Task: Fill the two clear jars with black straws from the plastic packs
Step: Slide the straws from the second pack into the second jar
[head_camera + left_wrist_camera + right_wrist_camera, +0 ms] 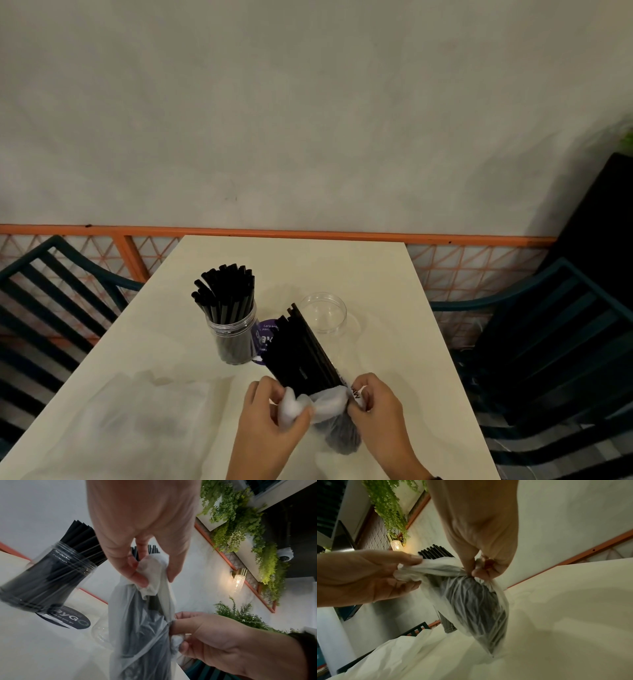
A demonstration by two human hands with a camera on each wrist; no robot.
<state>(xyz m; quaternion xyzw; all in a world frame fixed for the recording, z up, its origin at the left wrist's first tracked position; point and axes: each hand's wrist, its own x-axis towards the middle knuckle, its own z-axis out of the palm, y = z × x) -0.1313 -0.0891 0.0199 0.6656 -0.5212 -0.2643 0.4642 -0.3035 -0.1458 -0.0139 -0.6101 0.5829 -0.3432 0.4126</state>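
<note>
Near the table's (342,260) front edge, plastic pack (337,423) of black straws (301,353) held up, long axis tilted, open ends pointing toward the far edge and slightly left. Left hand (274,416) fingers pinching bunched plastic at the pack's mouth; right hand (375,402) fingers pinching the opposite side. Beyond: filled jar (234,337) upright, empty jar (323,313) right of it. Loose empty plastic (137,421) toward the front-left corner.

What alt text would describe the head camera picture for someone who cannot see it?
Two hands, left hand and right hand, pinch open a plastic pack of black straws on a white table, behind it one jar full of straws and one empty jar.
</note>
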